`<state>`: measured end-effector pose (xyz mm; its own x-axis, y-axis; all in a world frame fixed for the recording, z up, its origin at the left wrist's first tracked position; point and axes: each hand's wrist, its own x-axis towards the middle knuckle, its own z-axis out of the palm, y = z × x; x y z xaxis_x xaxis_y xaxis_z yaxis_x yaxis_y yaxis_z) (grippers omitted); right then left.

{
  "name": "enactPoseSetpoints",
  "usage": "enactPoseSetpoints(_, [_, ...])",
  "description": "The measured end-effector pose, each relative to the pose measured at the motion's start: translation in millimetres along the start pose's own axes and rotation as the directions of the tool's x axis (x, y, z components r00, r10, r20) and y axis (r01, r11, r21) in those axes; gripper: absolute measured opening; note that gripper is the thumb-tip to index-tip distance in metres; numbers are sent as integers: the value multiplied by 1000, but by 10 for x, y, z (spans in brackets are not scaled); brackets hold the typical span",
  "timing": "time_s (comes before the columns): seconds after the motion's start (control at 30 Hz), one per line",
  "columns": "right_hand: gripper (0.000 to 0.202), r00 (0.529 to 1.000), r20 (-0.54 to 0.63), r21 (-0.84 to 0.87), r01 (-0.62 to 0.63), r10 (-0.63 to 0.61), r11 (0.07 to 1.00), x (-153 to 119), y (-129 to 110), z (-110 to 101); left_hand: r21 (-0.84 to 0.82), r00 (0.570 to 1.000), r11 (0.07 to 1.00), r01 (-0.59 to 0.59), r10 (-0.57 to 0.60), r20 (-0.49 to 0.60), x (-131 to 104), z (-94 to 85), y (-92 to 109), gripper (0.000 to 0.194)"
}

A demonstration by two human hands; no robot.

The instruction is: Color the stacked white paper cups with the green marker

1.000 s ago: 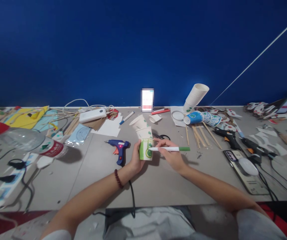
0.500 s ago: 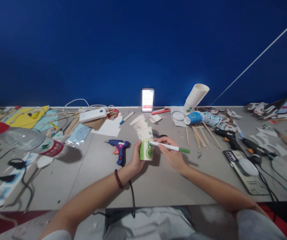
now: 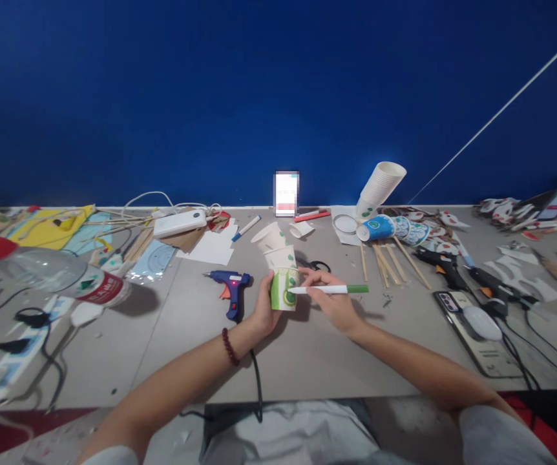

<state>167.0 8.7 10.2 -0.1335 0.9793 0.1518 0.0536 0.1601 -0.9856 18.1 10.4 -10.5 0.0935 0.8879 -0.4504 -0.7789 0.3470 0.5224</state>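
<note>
The green-striped cup [image 3: 278, 298] is above the surface [image 3: 186, 349], in the left hand [image 3: 263, 313], whose fingers close around its left side. The right hand [image 3: 334, 309] pinches a white marker w/ green end [image 3: 339, 289], its tip at the printed front of the cup, approx. at the round green pattern. If ink is coming out, I cannot tell.

Two paler cups [image 3: 279, 258] [image 3: 267, 237] are directly behind the green-striped cup; if they are joined to it, not clear. Left of the cup is the blue glue gun [image 3: 234, 279], w/ its nozzle pointing away. Behind right of the cup, near the right hand, the scissors [image 3: 324, 266] are partly hidden.

For good marking, in my judgement, the left grip should be firm but soft, b/c thin paper wall can dent. Light tip pressure, short strokes along the curve, and turning the cup instead of twisting the wrist should help. Fingers should avoid fresh ink, otherwise it may smear.
</note>
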Motion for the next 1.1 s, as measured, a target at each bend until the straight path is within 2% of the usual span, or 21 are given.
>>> enactPoseSetpoints(0.33, [8, 996, -87, -4, 4, -4, 1000, 11, -57, 21, -4, 1000, 1000, 3, -3, 6, -8, 24, 1, 29])
enactPoseSetpoints(0.9, [8, 996, -84, 13, 1, 0, 1000, 10, -47, 26, -9, 1000, 1000, 8, -8, 7, -4, 30, 12, 30])
enactPoseSetpoints(1.1, [6, 998, -50, 34, -30, 32, 999, -3, -28, 19, -4, 1000, 1000, 0, 0, 22, 6, 13, -2, 30])
